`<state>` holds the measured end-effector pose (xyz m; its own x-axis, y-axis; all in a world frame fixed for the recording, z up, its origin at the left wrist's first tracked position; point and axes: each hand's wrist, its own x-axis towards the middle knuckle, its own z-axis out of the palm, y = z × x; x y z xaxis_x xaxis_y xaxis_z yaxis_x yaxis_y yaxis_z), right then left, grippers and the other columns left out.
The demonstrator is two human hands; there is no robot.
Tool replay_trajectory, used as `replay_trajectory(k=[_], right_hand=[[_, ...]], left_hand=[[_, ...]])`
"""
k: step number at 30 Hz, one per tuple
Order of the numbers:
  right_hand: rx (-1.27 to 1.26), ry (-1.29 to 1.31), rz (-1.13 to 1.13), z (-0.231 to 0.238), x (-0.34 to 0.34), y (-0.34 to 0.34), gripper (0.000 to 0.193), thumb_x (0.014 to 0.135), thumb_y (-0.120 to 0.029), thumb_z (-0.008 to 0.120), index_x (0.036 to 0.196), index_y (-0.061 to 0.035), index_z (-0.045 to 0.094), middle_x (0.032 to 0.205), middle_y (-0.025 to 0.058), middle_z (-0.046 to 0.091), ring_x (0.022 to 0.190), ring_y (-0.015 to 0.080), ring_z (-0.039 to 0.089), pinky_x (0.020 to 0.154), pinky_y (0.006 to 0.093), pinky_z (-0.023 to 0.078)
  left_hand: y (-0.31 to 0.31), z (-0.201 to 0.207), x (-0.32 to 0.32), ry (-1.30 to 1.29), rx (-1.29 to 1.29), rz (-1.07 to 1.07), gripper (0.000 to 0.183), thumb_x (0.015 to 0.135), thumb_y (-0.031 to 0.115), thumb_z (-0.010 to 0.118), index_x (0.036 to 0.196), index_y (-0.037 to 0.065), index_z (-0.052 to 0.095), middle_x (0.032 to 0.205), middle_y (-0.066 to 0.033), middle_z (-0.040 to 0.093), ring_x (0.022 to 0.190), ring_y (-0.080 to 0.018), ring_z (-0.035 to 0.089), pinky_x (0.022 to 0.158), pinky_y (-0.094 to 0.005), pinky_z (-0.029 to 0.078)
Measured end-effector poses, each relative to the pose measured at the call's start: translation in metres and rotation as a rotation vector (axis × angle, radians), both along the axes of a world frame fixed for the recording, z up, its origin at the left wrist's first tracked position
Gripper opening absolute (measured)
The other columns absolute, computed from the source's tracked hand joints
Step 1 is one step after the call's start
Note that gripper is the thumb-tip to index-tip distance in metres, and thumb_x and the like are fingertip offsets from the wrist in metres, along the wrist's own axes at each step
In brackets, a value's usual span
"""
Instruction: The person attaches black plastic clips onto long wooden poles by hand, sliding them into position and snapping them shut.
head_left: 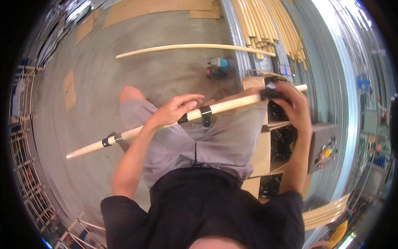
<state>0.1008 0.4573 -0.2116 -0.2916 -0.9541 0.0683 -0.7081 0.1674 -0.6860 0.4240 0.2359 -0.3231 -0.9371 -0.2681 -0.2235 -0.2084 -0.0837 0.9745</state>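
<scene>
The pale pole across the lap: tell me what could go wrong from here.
The pole spans the gray shorts and might roll, since the left hand looks open. The black fitting at the right hand could slip or sit askew. The drill on the floor ahead might get knocked.

So you've got a pole (236,103) slanting across your lap with clips (206,116) along it, your left hand (178,108) over its middle and your right hand (294,101) at a clip near its right end. Boxes (261,153) sit just to your right. Ahead, there's a drill (222,63) on the floor (99,74), another pole (174,48) beyond it, more poles (257,25) piled front right.
</scene>
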Motion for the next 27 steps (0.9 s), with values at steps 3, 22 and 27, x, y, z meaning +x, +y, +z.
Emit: replay_trajectory(k=[3, 22, 27], right_hand=[[-0.017, -0.091, 0.403, 0.006, 0.057, -0.088, 0.035, 0.08, 0.005, 0.07, 0.114, -0.002, 0.065, 0.115, 0.0132, 0.069, 0.105, 0.0323, 0.067, 0.088, 0.038, 0.053], [-0.109, -0.312, 0.266, -0.045, 0.119, -0.111, 0.032, 0.079, -0.001, 0.071, 0.111, -0.0008, 0.065, 0.094, 0.017, 0.068, 0.084, 0.0331, 0.066, 0.075, 0.0411, 0.053], [0.219, -0.099, -0.177, -0.07, 0.148, -0.024, 0.037, 0.078, -0.025, 0.081, 0.1, -0.0015, 0.065, 0.08, 0.0165, 0.07, 0.074, 0.0378, 0.068, 0.065, 0.0447, 0.053]], left_hand=[[-0.002, 0.0, 0.006, 0.034, 0.001, 0.037, 0.048, 0.103, 0.011, 0.054, 0.15, 0.008, 0.044, 0.141, -0.0114, 0.055, 0.116, -0.0193, 0.063, 0.103, -0.0345, 0.049], [-0.011, -0.009, 0.014, 0.093, -0.008, 0.21, 0.041, 0.091, 0.008, 0.073, 0.128, -0.003, 0.061, 0.145, -0.0063, 0.045, 0.088, -0.0126, 0.068, 0.072, -0.0262, 0.057], [-0.008, -0.02, 0.01, 0.114, -0.182, 0.23, 0.041, 0.094, 0.013, 0.071, 0.129, -0.002, 0.057, 0.136, -0.0074, 0.052, 0.091, -0.0116, 0.065, 0.076, -0.0276, 0.056]])
